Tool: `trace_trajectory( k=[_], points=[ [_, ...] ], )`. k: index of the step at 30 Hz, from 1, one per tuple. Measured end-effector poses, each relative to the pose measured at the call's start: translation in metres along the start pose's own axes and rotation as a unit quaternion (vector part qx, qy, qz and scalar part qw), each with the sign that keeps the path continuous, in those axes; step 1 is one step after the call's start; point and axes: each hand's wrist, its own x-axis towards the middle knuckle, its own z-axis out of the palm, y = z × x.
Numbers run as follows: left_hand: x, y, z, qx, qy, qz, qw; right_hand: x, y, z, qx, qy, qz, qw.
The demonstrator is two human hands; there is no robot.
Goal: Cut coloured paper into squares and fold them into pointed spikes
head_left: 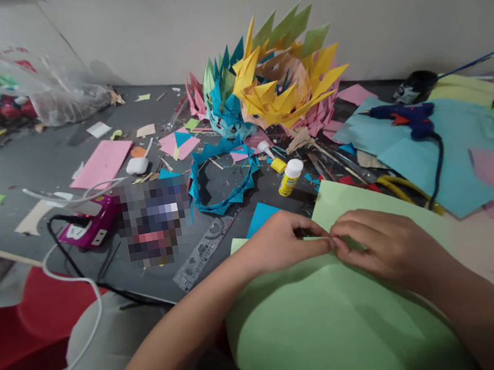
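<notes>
A large light green paper sheet point(328, 317) lies bent over the table's near edge in front of me. My left hand point(280, 241) pinches its top fold with thumb and fingers closed. My right hand point(382, 244) meets it fingertip to fingertip, also pinched on the same fold. Behind them stands a spiky folded-paper sculpture point(268, 85) in yellow, blue, green and pink. A blue paper ring of points point(222, 180) lies flat before it.
A yellow glue bottle point(290, 177), a clear ruler point(201, 250), a blue glue gun point(407, 116) on blue sheets, yellow-handled scissors point(400, 186), a pink device point(89, 225) with cables, a red chair point(24, 332) at left, and scattered paper scraps surround me.
</notes>
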Motion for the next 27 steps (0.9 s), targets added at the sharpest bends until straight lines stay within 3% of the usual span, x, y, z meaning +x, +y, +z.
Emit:
trace_trajectory(
  k=[7, 15, 27],
  points=[
    [0.0029, -0.0050, 0.0019, -0.040, -0.024, -0.003, 0.999, -0.0012, -0.0011, -0.0009, -0.055, 0.015, -0.032, 0.998],
    [0.0032, -0.0029, 0.0045, -0.018, -0.009, -0.016, 1.000, -0.0003, -0.0045, 0.0006, -0.058, -0.016, -0.009, 0.998],
    [0.0039, -0.0066, 0.0074, -0.009, -0.025, -0.030, 0.999, -0.0033, -0.0040, 0.0023, -0.064, -0.055, -0.030, 0.996]
  ],
)
